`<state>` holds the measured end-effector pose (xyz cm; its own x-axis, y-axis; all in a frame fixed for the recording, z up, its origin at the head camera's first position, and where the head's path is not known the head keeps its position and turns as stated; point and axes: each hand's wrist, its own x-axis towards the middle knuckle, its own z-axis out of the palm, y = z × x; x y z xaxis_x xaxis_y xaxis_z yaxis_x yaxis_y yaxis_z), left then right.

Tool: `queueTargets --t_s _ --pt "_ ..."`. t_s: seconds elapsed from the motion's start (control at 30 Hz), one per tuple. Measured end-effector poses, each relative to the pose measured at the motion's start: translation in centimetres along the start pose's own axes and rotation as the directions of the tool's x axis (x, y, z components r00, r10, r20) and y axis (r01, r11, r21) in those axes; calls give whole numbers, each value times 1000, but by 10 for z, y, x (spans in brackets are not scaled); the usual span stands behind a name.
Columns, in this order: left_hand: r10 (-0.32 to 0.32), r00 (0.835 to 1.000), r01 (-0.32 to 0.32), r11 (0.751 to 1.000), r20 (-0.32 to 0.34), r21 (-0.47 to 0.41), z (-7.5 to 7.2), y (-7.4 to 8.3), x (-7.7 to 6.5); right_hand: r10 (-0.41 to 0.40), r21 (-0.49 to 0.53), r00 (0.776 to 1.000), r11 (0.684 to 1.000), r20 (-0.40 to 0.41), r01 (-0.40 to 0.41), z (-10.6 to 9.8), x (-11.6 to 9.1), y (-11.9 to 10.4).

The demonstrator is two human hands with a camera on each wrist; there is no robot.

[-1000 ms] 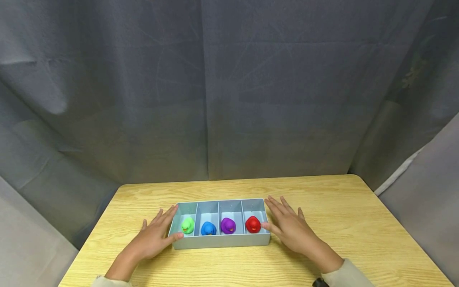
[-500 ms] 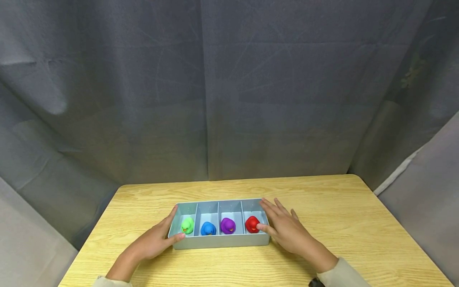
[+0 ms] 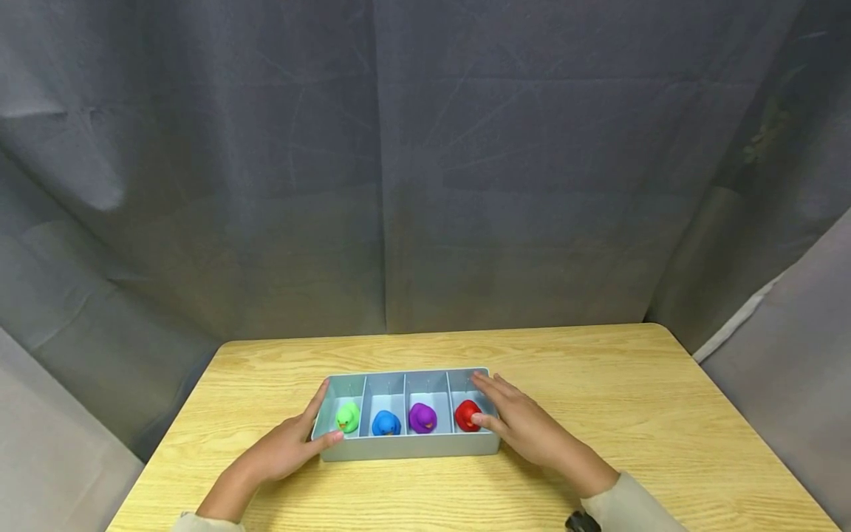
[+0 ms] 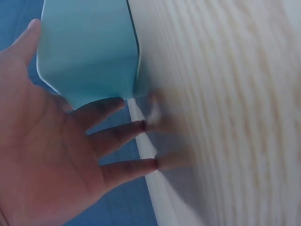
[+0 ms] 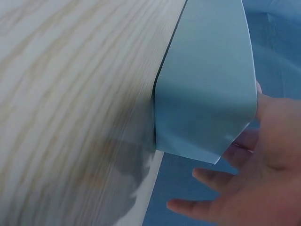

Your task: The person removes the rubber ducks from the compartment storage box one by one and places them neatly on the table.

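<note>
A long grey-blue box (image 3: pixel 408 448) with several compartments in a row stands on the table. From left to right lie a green rubber duck (image 3: pixel 347 417), a blue one, a purple rubber duck (image 3: pixel 422 419) and a red rubber duck (image 3: pixel 467 415), each in its own compartment. My left hand (image 3: pixel 286 445) is at the box's left end, thumb by the front corner; its fingers are spread straight in the left wrist view. My right hand (image 3: pixel 532 430) reaches over the right end, extended fingers at the rim and thumb in front of the red duck. Parts of its fingers are hidden behind the box in the right wrist view.
The wooden table (image 3: pixel 598 369) extends around the box on all sides. Grey curtains (image 3: pixel 266 185) hang behind the table and along both sides. A black object (image 3: pixel 582 522) sits at the right sleeve.
My right hand has moved left, over the box's right end, with its thumb now overlapping the red duck. The left hand's fingers have drawn together against the left end. The ducks stay put.
</note>
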<state>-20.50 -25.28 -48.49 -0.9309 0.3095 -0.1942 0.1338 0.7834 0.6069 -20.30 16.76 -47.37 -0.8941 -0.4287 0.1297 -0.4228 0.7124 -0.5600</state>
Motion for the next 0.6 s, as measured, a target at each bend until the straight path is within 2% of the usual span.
queueTargets --t_s 0.13,0.33,0.6 --pt "-7 1000 7 1000 1 -6 -1 1 0 -17 55 999 998 30 15 -1 3 1" --pt "-9 1000 9 1000 -1 -10 0 1 0 -52 77 997 996 52 48 -2 8 1" --pt "-17 1000 17 1000 -1 -14 1 1 0 -52 74 998 996 33 49 0 14 1"
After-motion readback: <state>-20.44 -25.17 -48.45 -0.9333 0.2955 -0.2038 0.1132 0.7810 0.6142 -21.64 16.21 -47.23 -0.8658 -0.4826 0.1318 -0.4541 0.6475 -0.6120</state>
